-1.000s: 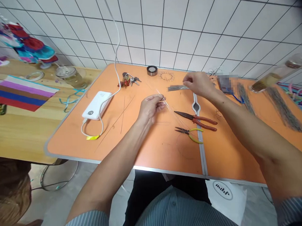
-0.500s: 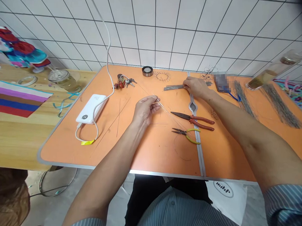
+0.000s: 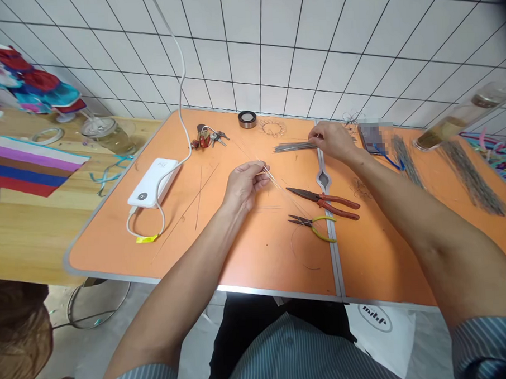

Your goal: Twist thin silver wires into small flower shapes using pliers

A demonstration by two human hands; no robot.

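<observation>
Holding several thin, shiny wires (image 3: 271,176) in the left hand (image 3: 245,185), fingers pinched narrow, over the middle of the orange surface (image 3: 247,251). Wires are fine, nearly straight, slanting down to the right toward the pliers; far tips too faint to tell. Right hand (image 3: 333,141) is at the right end of a gray wire bundle (image 3: 293,147) lying flat near the back edge, roughly parallel to it. Right fingers bent, close together; cannot tell if they grip any wire.

Front edge well apart from both hands, back edge near the right hand. Left edge well apart from the left hand, with loose wires (image 3: 200,190) and a white power bank (image 3: 152,182) with a cable in between. Hinge strip (image 3: 335,258) runs front to back, passing by the right hand.

Red-handled pliers (image 3: 339,201) and yellow-handled pliers (image 3: 307,220) lie right of and in front of the left hand, both across the strip. Behind the left hand: keys (image 3: 219,138), black tape roll (image 3: 247,120), wire ring (image 3: 272,128), all near the back edge. Right of the right hand: phone (image 3: 370,139), partly blurred, then two more wire bunches (image 3: 407,160) and a tilted glass bottle (image 3: 455,120).
</observation>
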